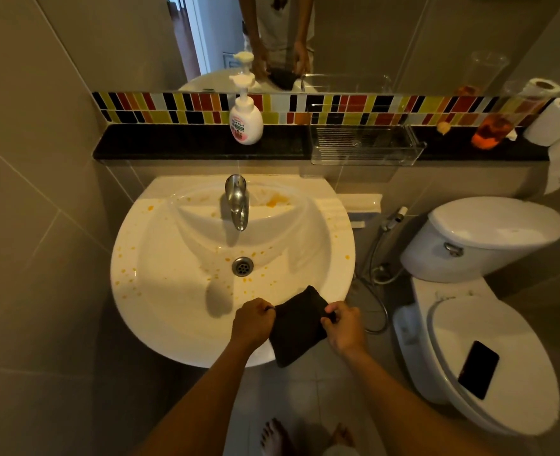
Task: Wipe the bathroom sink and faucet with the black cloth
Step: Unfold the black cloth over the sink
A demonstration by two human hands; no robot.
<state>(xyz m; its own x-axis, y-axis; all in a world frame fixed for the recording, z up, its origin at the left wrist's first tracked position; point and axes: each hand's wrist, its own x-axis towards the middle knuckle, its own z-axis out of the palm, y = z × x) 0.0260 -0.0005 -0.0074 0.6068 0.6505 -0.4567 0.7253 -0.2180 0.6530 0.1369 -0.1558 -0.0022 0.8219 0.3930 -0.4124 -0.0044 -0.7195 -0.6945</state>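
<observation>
A white round sink [160, 317] fills the middle of the view, speckled with orange-yellow spots on its rim and bowl. Its chrome faucet [237, 202] stands at the back, above the metal drain [242, 266]. Over the sink's front right rim I hold a folded black cloth [296, 327] between both hands. My left hand [252, 324] pinches the cloth's left edge and my right hand [342, 327] pinches its right edge. The cloth's lower corner hangs past the rim.
A soap pump bottle [246, 116] and a clear plastic tray [364, 143] stand on the black ledge behind the sink, with an orange bottle [492, 133] and paper rolls [555, 123] at its right end. A toilet [482, 357] with a phone [478, 368] on its lid stands on the right.
</observation>
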